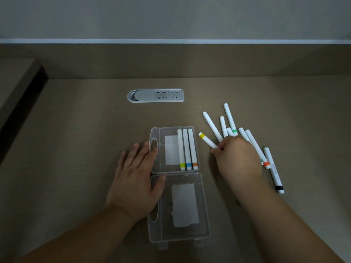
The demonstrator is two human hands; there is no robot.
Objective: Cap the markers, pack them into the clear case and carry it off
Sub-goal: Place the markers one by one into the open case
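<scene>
The clear case (178,186) lay open on the counter (85,130), three markers (187,149) in its far half. The left hand (136,179) rested flat, open, on its edge; the right hand (237,158) pinched a yellow-banded marker (207,140) beside the loose markers (252,141).

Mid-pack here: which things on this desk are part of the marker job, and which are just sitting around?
Job:
- clear case, lying open
- three markers already in it
- loose markers beside it
- yellow-banded marker at the right hand
- left hand resting flat on the case's edge

Lying about:
- socket panel set in the desk
</scene>
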